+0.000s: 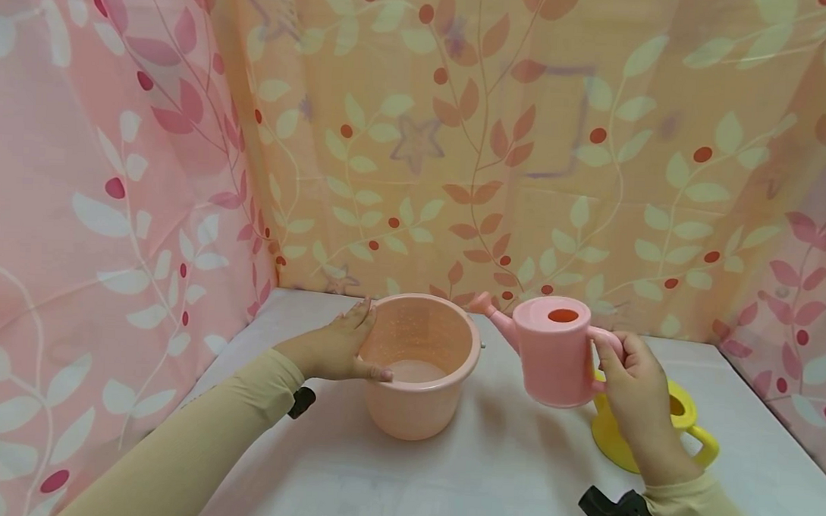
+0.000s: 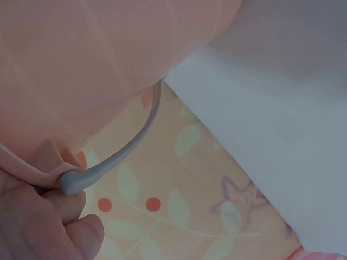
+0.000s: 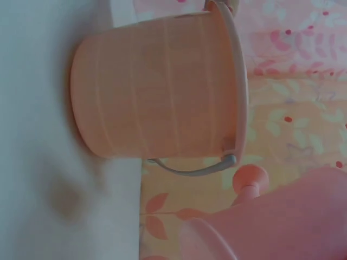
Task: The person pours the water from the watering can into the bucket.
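A peach-coloured bucket (image 1: 414, 410) stands upright on the table in the head view. My left hand (image 1: 342, 343) holds its left rim, with the thumb over the front edge. In the left wrist view, curled fingers (image 2: 81, 235) sit under the rim beside the grey bail handle (image 2: 124, 151). My right hand (image 1: 634, 395) grips the handle of a pink watering can (image 1: 556, 362), held up to the right of the bucket. The can's spout points left, its rose (image 3: 251, 179) near the bucket's rim. Nothing shows flowing from it.
A yellow watering can (image 1: 614, 440) stands on the white table (image 1: 514, 482), partly hidden behind my right hand. Patterned cloth (image 1: 417, 137) hangs behind the table, with pink cloth (image 1: 147, 241) along the left side and more at the right.
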{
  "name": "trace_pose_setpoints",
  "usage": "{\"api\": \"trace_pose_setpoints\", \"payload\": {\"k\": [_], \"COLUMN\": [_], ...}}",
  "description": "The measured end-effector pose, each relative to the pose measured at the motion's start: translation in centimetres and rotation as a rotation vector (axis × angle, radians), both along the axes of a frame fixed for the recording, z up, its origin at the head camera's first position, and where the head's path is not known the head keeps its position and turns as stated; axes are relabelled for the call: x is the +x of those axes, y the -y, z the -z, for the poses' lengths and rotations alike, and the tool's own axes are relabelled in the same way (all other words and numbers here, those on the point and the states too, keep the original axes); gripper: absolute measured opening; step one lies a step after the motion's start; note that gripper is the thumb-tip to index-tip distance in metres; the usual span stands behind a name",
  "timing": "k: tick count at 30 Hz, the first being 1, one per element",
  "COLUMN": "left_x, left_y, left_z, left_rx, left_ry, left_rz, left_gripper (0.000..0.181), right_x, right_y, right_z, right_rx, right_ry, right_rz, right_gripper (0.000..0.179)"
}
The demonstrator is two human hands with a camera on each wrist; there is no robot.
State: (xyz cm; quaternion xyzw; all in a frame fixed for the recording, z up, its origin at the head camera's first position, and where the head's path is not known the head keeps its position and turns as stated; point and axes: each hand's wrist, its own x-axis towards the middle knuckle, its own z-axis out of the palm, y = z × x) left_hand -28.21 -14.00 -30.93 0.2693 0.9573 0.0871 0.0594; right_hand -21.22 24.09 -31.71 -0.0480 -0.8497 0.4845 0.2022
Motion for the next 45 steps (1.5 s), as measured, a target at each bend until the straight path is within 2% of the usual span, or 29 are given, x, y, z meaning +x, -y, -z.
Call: {"api": "trace_pose_setpoints", "payload": {"k": [12,19,30,39,45], "left_x": [0.0,-0.1,-0.1,-0.1,-0.1], "left_y": [0.0,0.0,0.0,0.0,0.0], "left_z": [0.0,0.2,0.2,0.2,0.2], "left_rx": [0.013,0.015,0.011,0.012,0.004], "left_ry": [0.002,-0.001,0.002,0.001,-0.005], "left_rz": [-0.002,-0.01,-0.012,-0.009,-0.004], "left_gripper": [0.118,0.116,0.119,0.121,0.121], "right_x": [-0.1,-0.4,-0.9,-1.1,-1.0], "right_y": [0.9,1.4,1.8,1.9,1.9], "right_z": [2.6,4.6,7.4,8.5,9.0], "right_rx": [-0.035,-0.116,-0.177,-0.179,-0.18], "right_ry": [0.048,0.089,0.11,0.139,0.156], "right_rz": [0.017,0.03,0.044,0.025,0.041], "right_gripper": [0.051,0.052,0.053,0.058,0.058]}}
